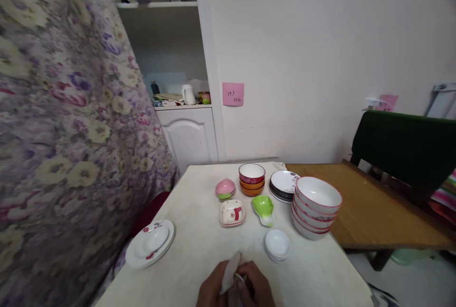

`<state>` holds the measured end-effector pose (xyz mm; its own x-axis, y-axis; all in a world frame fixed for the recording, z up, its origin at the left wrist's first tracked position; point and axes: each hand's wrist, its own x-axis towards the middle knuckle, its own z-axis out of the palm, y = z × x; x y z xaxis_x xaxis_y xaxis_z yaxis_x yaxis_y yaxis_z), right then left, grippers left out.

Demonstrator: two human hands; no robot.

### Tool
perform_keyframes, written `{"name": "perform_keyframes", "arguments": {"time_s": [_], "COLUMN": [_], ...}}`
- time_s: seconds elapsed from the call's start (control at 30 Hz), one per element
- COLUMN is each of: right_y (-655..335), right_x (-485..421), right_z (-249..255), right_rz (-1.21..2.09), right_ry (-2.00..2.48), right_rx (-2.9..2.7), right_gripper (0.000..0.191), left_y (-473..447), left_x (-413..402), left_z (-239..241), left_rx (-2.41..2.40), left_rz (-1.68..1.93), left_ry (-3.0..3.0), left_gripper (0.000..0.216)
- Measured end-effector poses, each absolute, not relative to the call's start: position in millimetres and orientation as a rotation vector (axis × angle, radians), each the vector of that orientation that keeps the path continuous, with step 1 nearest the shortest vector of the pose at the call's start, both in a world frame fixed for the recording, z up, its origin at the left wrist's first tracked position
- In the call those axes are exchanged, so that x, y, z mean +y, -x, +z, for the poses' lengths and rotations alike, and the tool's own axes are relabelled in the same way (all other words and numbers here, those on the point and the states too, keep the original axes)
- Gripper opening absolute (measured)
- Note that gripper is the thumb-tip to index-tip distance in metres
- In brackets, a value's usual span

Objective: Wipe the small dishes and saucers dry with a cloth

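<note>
At the table's near edge my left hand [211, 285] is closed on a whitish cloth [231, 271]. My right hand [257, 284] is closed beside it, nearly touching. A small pale curved rim [240, 277] shows between its fingers; the rest is covered, so I cannot tell its kind. Just right of my hands is a short stack of small white dishes [278, 244]. Farther forward lie a squarish patterned dish [232, 212] with a red motif, a green and white vegetable-shaped dish [263, 209] and pink dishes [225, 187] with a green part.
White plates [151, 243] are stacked at the left edge. Stacked coloured bowls [251, 174], dark-edged plates [283, 181] and tall red-rimmed bowls [317, 207] stand toward the back and right. A brown wooden table [384, 207] adjoins on the right; a floral curtain [81, 131] hangs left.
</note>
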<state>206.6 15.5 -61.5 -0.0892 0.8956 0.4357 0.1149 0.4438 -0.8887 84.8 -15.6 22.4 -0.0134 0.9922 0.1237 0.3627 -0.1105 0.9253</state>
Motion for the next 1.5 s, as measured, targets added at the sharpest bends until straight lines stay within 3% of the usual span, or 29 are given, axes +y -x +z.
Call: {"name": "perform_keyframes", "arguments": {"time_s": [0.2,0.43,0.67,0.93,1.23,1.5], "right_y": [-212.4,-206.8,-209.7,-207.6,-209.5,-210.1], "right_x": [18.5,15.9,17.0,19.4,20.5,18.6], "right_z": [-63.8,-59.3,-62.4,-63.7,-60.5,-56.9], "right_rz": [0.913,0.863,0.805,0.861,0.815,0.895], "right_ry": [0.992,0.869,1.002,0.937,1.090,0.935], "right_rx": [-1.515,-1.578,-1.531,-1.585,-1.601,-1.512], "right_gripper": [0.027,0.024,0.017,0.018,0.009,0.018], "left_y": [-82.6,-82.0,-86.0,-85.2,-92.1,-89.5], "left_x": [-10.2,-14.7,-13.5,-16.2,-12.8,-13.5], "left_z": [-8.2,21.7,4.9,27.5,-5.4,16.1], "left_rx": [1.652,1.424,1.648,1.400,1.654,1.405], "left_rz": [1.206,1.065,1.214,1.083,1.336,1.172], "left_ry": [-1.252,-1.583,-1.237,-1.573,-1.210,-1.501], "left_gripper": [0.043,0.039,0.047,0.042,0.046,0.040]}}
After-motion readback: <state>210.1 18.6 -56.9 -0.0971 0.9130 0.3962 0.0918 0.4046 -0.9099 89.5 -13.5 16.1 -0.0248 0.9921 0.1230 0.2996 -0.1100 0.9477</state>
